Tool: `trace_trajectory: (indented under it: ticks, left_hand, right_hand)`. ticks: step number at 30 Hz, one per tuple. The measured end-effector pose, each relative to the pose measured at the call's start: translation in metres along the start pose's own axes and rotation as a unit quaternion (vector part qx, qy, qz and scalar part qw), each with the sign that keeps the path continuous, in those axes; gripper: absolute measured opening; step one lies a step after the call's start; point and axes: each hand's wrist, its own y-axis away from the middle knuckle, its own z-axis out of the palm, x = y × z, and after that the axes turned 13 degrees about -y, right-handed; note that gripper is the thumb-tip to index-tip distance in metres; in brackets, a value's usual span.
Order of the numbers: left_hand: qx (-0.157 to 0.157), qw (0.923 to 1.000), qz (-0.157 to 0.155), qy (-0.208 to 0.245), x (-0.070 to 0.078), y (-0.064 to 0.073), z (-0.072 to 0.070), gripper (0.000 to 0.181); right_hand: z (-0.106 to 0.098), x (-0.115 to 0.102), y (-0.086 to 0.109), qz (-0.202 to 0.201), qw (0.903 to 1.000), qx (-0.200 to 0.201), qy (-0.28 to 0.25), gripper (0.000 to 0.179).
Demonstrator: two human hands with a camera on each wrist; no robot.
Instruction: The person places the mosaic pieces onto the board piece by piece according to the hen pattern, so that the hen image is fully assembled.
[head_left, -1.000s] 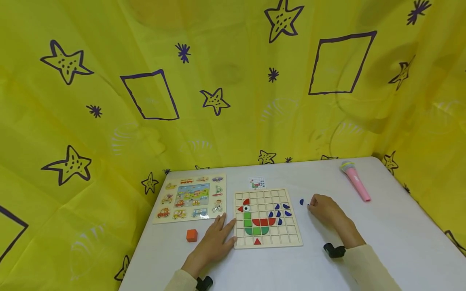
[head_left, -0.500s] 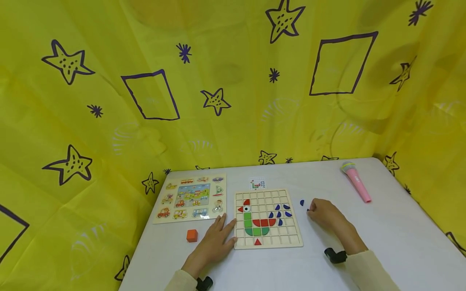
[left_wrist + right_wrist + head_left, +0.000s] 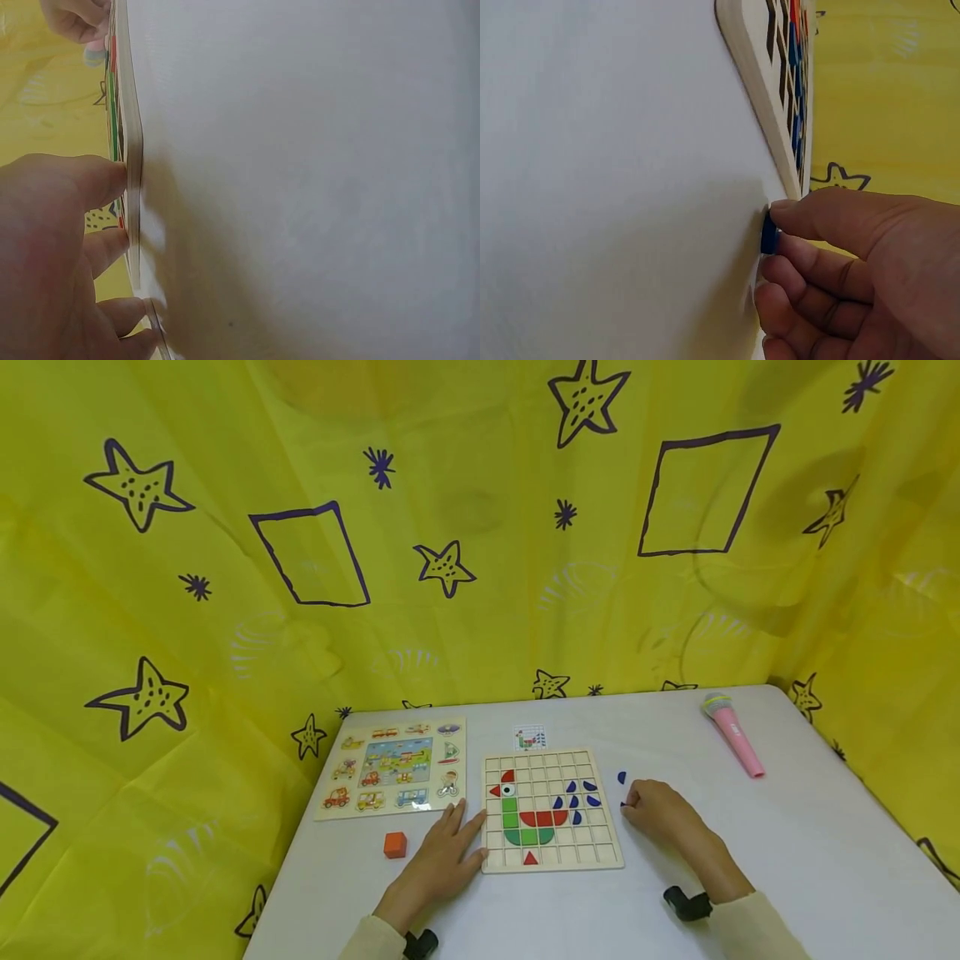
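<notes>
A wooden grid board (image 3: 551, 860) lies on the table, with red, green and blue pieces in its cells forming a bird. My left hand (image 3: 442, 856) rests at the board's left edge, fingers spread, thumb and fingertips against the rim in the left wrist view. Just right of the board, my right hand (image 3: 660, 814) pinches a small blue piece (image 3: 769, 232) between thumb and fingers, low over the table. Another blue half-round piece (image 3: 622, 777) lies on the table beyond that hand. Behind the board is a small pattern card (image 3: 530, 737) with the same bird.
A vehicle picture puzzle (image 3: 345, 810) lies at the back left, close to the left fingertips. An orange cube (image 3: 395, 845) sits left of the left hand. The pink microphone (image 3: 738, 739) lies at the back right. A yellow patterned curtain (image 3: 480, 635) borders the table.
My right hand has shifted slightly left and nearer to me, toward the board, with the blue piece in its fingers. The left hand has stayed in place.
</notes>
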Motion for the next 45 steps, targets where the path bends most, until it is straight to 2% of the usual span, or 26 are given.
trace_trajectory:
  ticks: [5, 13, 20, 31, 45]
  left_hand:
    - [0.004, 1.0, 0.005, 0.003, 0.0, 0.001, 0.0, 0.063]
    - [0.0, 1.0, 0.0, 0.002, -0.002, 0.0, 0.002, 0.063]
    - [-0.003, 1.0, -0.001, 0.003, -0.002, 0.0, 0.002, 0.064]
    - [-0.001, 1.0, 0.0, 0.003, -0.001, -0.001, 0.001, 0.064]
    - [0.003, 1.0, 0.005, 0.002, 0.0, 0.0, 0.0, 0.064]
  right_hand:
    - [0.007, -0.009, 0.002, -0.008, 0.9999, 0.011, -0.003, 0.01]
    - [0.027, -0.024, 0.008, -0.003, 0.9983, 0.011, -0.058, 0.011]
    - [0.041, -0.031, 0.012, -0.008, 0.9972, 0.018, -0.072, 0.012]
    - [0.041, -0.034, 0.014, 0.007, 0.9977, 0.02, -0.064, 0.011]
    - [0.038, -0.031, 0.015, 0.0, 0.9976, 0.021, -0.066, 0.011]
